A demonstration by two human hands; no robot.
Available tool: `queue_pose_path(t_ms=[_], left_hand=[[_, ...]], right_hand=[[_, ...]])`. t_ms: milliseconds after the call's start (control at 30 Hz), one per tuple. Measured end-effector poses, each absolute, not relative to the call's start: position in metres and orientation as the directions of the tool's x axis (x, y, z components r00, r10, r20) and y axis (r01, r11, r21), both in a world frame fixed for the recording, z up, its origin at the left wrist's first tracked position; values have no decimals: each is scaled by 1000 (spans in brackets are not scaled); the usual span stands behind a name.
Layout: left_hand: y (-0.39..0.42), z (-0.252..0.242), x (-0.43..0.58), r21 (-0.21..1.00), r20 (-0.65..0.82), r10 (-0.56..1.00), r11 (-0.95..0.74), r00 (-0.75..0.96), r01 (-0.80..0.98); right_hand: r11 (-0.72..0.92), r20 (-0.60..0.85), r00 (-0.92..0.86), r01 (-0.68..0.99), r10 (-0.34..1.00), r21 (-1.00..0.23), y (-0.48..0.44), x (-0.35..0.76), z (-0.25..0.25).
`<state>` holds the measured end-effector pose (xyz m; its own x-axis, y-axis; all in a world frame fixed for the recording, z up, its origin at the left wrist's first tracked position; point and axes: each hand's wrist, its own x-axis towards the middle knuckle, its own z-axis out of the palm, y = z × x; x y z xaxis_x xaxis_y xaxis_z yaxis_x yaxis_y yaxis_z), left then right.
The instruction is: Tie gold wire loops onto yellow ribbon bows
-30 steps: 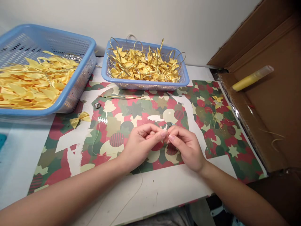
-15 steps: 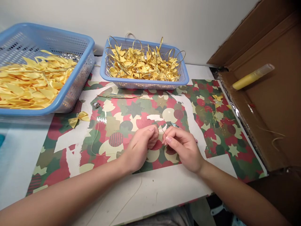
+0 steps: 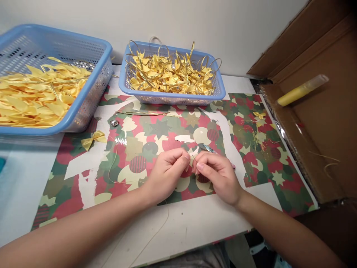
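Over a patterned sheet, our two hands meet almost fingertip to fingertip, in front of the smaller blue basket and well apart from it. Our right hand is pinched, thumb against curled forefinger, on a thin needle-like sliver whose tip points up toward the left hand. The sliver sits on the basket's near side, well clear of its rim. Our left hand is drawn together as well, thumb pressed to bent forefinger; we cannot tell whether anything is caught between them. The two hands do not touch.

A metal-bladed tool, partly hidden behind our right hand, lies between that hand and the basket. Just before the basket's near side rest gold strands. To its left and nearer us lie a silver trinket, a yellow bow and a looping pale thread that runs toward our left wrist. Left of the basket stands a larger blue basket, heaped with yellow ribbon pieces.
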<state>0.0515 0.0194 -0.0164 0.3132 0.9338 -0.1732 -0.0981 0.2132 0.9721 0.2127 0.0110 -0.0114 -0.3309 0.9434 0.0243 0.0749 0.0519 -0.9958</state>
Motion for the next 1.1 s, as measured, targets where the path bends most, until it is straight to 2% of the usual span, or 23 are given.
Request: queue_pose_path(t_ms=[1100], left_hand=[[20, -17, 54, 984, -149, 957, 168, 248, -58]], right_hand=[[14, -11, -324, 74, 946, -997, 11, 212, -12]])
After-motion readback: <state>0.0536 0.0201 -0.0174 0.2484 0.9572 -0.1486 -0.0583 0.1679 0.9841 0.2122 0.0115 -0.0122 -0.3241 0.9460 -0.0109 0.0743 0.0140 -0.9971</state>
